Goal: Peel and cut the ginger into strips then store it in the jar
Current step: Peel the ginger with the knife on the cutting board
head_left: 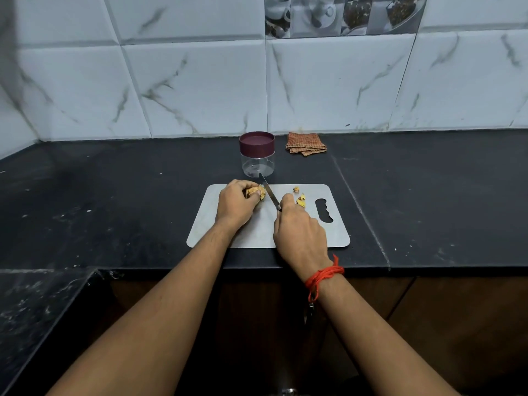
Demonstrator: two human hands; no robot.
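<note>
A grey cutting board lies on the black counter. Over its far left part my left hand grips a piece of ginger, most of it hidden under my fingers. My right hand holds a knife by its handle; the blade points away and left, its edge against the ginger's right side. A few yellow ginger scraps lie on the board right of the blade. Behind the board stands a clear jar with a maroon lid on it.
A folded checked cloth lies at the back, right of the jar, against the tiled wall. The counter's front edge runs just below the board, and a lower counter section extends at the left.
</note>
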